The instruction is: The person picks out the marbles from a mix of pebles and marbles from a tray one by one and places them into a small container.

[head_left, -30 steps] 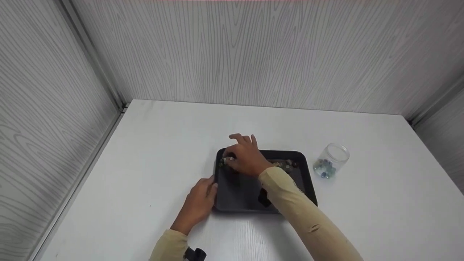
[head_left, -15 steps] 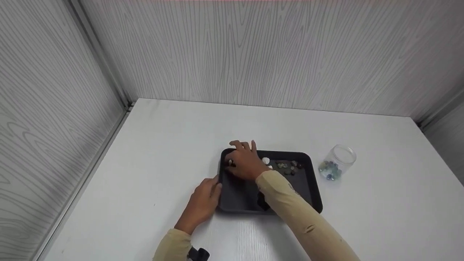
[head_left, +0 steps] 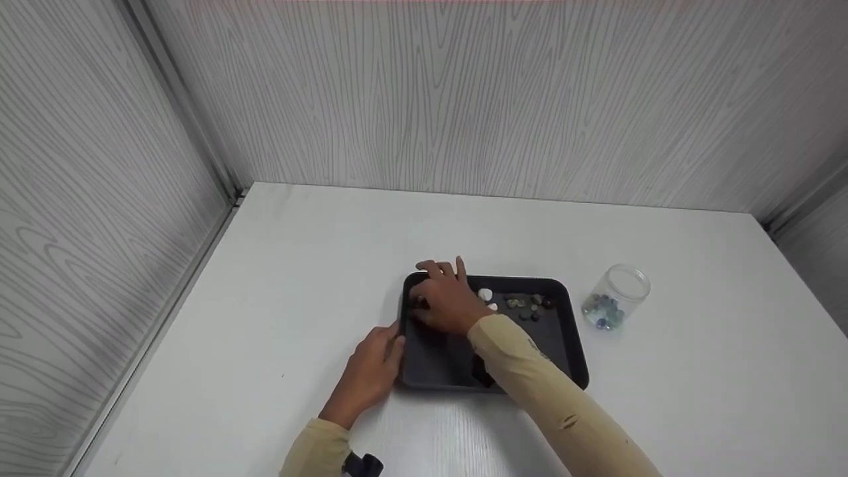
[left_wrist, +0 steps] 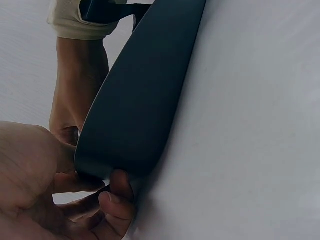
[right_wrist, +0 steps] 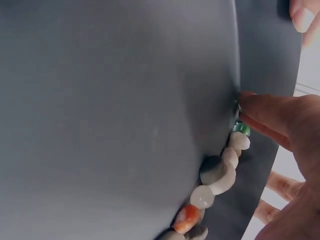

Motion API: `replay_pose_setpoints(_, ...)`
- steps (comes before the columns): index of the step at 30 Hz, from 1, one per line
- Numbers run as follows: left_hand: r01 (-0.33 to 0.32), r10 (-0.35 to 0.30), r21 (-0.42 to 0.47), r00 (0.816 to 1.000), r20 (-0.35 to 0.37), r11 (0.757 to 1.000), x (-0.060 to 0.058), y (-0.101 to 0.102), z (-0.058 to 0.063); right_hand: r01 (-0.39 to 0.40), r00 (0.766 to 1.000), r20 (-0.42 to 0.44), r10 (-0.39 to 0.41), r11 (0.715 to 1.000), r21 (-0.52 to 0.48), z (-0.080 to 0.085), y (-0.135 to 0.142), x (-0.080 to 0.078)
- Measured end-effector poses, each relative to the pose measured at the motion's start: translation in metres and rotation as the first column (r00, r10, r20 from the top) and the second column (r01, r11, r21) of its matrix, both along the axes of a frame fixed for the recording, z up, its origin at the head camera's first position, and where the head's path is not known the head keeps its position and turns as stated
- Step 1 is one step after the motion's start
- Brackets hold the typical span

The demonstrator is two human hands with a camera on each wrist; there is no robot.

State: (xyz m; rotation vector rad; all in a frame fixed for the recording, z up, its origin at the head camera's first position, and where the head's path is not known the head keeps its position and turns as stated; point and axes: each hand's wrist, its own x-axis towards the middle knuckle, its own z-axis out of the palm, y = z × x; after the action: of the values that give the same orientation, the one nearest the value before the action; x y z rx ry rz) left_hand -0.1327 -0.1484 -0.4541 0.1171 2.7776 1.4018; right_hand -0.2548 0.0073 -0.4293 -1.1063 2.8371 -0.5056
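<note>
A black rectangular tray lies on the white table. My left hand grips its left side, with fingers curled at the tray's outer wall in the left wrist view. My right hand reaches into the far left corner of the tray. Its thumb and forefinger pinch a small glassy piece low against the tray wall, mostly hidden by the fingertips. Close beside them sit a green glass piece and a row of pebbles, among them a dark grey pebble and an orange-and-white pebble.
A clear jar holding several blue and green glass marbles stands to the right of the tray. White pebbles and darker pebbles lie along the tray's far side. White wood-grain panels enclose the table's back and sides.
My right hand has lowered deeper into the tray's far left corner, and its fingers have gone down toward the wall. The left hand keeps its hold; the head view has shifted slightly.
</note>
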Motion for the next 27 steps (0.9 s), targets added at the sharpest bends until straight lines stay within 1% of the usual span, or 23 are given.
replay_pose_setpoints(6, -0.009, 0.009, 0.013, 1.0, 0.016, 1.0, -0.001, -0.003, -0.003, 0.001, 0.999, -0.033, -0.003, 0.997, -0.076, 0.011, 0.01, -0.003)
replay_pose_setpoints(12, -0.007, 0.007, 0.009, 1.0, 0.018, 1.0, -0.005, -0.007, -0.004, 0.06, 0.998, -0.026, -0.062, 0.995, -0.081, 0.031, 0.033, -0.012)
replay_pose_setpoints(15, -0.013, 0.013, 0.006, 1.0, 0.019, 1.0, -0.008, -0.009, -0.006, 0.074, 0.996, -0.046, -0.08, 0.99, -0.117, 0.041, 0.048, -0.017)
replay_pose_setpoints(19, -0.016, 0.017, -0.003, 0.999, 0.031, 1.0, -0.012, -0.012, -0.008, 0.087, 0.99, -0.101, -0.103, 0.984, -0.156, 0.053, 0.073, -0.023)
replay_pose_setpoints(23, -0.019, 0.019, -0.009, 0.999, 0.028, 1.0, -0.014, -0.015, -0.009, 0.138, 0.976, -0.141, -0.163, 0.975, -0.172, 0.065, 0.101, -0.027)
replay_pose_setpoints(27, -0.024, 0.024, -0.006, 0.999, 0.023, 1.0, -0.014, -0.018, -0.008, 0.174, 0.963, -0.165, -0.213, 0.959, -0.222, 0.075, 0.131, -0.027)
